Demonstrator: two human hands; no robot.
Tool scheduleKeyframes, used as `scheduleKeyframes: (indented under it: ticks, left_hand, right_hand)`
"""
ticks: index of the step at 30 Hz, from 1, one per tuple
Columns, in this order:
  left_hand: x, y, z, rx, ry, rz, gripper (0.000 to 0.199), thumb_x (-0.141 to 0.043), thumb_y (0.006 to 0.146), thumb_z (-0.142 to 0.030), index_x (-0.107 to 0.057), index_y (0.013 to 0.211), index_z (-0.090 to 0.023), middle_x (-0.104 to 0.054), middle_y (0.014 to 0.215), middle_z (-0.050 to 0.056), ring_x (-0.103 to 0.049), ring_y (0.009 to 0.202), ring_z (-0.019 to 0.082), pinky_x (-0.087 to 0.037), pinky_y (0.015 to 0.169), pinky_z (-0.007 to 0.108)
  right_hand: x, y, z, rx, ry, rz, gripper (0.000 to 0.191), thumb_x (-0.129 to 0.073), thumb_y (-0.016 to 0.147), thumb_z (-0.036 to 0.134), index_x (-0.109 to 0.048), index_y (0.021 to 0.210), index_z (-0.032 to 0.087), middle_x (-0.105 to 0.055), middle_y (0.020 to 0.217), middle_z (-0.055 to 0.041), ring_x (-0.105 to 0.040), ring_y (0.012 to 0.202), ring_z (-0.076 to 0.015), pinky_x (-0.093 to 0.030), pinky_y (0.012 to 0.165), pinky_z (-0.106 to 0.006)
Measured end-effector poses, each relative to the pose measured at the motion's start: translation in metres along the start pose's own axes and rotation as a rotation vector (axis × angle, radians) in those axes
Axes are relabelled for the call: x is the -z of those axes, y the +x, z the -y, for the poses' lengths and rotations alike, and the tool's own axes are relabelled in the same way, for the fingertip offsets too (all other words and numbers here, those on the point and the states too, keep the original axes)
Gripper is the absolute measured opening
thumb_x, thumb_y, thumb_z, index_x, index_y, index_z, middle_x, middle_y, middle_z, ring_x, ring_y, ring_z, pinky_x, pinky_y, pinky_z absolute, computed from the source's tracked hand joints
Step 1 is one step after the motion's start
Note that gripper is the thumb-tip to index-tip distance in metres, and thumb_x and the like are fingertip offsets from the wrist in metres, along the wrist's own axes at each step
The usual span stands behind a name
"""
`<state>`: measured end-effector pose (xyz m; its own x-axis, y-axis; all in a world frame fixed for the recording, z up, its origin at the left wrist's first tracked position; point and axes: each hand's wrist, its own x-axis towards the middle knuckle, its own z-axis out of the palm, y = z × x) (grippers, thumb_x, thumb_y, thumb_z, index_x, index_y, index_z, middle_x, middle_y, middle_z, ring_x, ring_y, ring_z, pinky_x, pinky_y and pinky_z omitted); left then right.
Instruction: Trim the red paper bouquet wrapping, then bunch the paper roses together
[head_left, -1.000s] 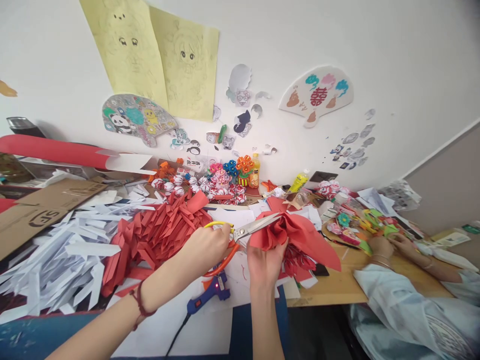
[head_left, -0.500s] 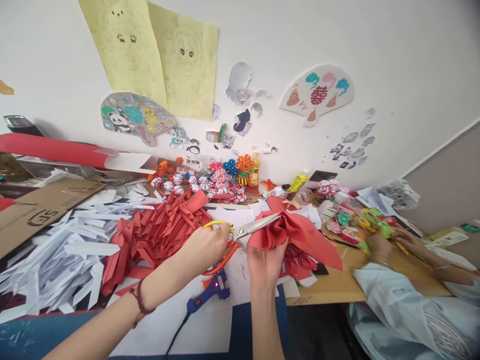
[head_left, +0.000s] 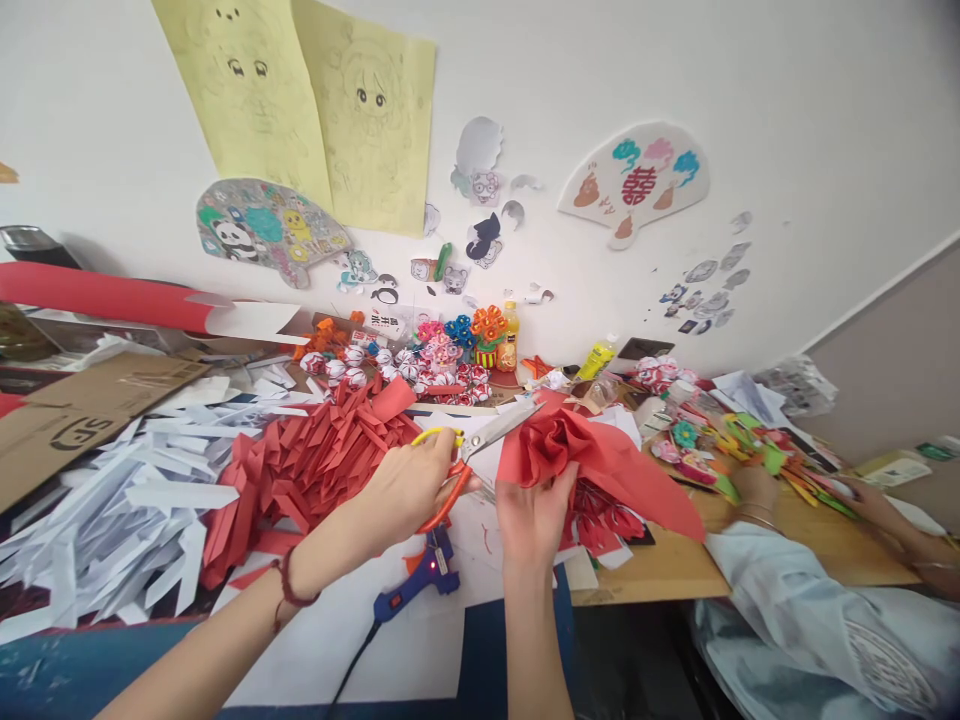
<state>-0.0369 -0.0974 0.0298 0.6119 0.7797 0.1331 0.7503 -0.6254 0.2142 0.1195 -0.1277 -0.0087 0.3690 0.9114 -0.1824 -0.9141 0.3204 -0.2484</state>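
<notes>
My left hand [head_left: 416,485], with a dark red cord on its wrist, is closed round the scissors [head_left: 491,432], which have one yellow and one orange handle loop. Their visible blade points up and right, its tip by the left edge of a bunched sheet of red paper [head_left: 622,465]. My right hand [head_left: 536,510] grips this paper from below, its folds gathered above the fingers and a long flap hanging to the right. Below the scissors, a blue glue gun [head_left: 420,585] with a lit red light lies on white paper [head_left: 375,650].
Piles of red paper strips [head_left: 322,460] and white paper strips [head_left: 165,500] cover the left side. Paper flowers [head_left: 442,350] and a yellow bottle [head_left: 598,357] stand along the wall. At the right, a co-worker's sleeve [head_left: 810,600] and hands reach over coloured pieces on the wooden table [head_left: 675,570].
The scissors have drawn back left, their tip moving from the middle of the bunched paper to its left edge. The paper's flap has shifted slightly right. The co-worker's hands have moved too.
</notes>
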Motion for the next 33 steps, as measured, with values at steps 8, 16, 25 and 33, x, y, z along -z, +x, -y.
scheduleKeyframes:
  ticks: [8, 16, 25, 33]
  left_hand:
    - [-0.011, 0.007, 0.008, -0.001, 0.042, -0.131, 0.021, -0.038, 0.094, -0.04, -0.041, 0.098, -0.02, -0.063, 0.093, 0.006, -0.061, 0.085, 0.024, -0.039, 0.058, 0.029]
    - [-0.009, 0.008, 0.006, -0.023, 0.029, -0.067, 0.034, -0.037, 0.094, -0.051, -0.045, 0.1, -0.019, -0.066, 0.092, 0.007, -0.065, 0.085, 0.024, -0.038, 0.056, 0.027]
    - [-0.006, 0.002, 0.01, -0.052, 0.123, -0.081, 0.022, -0.037, 0.095, -0.039, -0.046, 0.099, -0.018, -0.066, 0.09, 0.006, -0.065, 0.079, 0.023, -0.034, 0.052, 0.027]
    - [-0.01, 0.0, 0.011, -0.048, 0.095, -0.071, 0.025, -0.039, 0.094, -0.042, -0.046, 0.1, -0.019, -0.066, 0.087, 0.005, -0.064, 0.08, 0.022, -0.035, 0.054, 0.026]
  right_hand:
    - [0.005, 0.003, 0.0, 0.047, -0.084, -0.01, 0.031, -0.055, 0.086, 0.05, -0.069, 0.103, 0.028, -0.071, 0.106, 0.002, -0.062, 0.107, -0.0119, -0.043, 0.103, -0.032]
    - [0.0, 0.0, 0.0, 0.023, -0.079, -0.009, 0.035, -0.046, 0.09, 0.05, -0.067, 0.103, 0.025, -0.07, 0.107, 0.0012, -0.063, 0.102, -0.0116, -0.044, 0.102, -0.03]
    - [-0.012, -0.006, 0.004, -0.012, -0.03, -0.051, 0.038, -0.037, 0.094, 0.048, -0.067, 0.097, 0.024, -0.071, 0.095, 0.0021, -0.064, 0.093, -0.0098, -0.046, 0.098, -0.027]
    - [-0.007, -0.005, 0.004, 0.016, -0.095, 0.099, 0.034, -0.055, 0.084, 0.049, -0.068, 0.101, 0.023, -0.07, 0.101, -0.0001, -0.063, 0.099, -0.0131, -0.043, 0.102, -0.03]
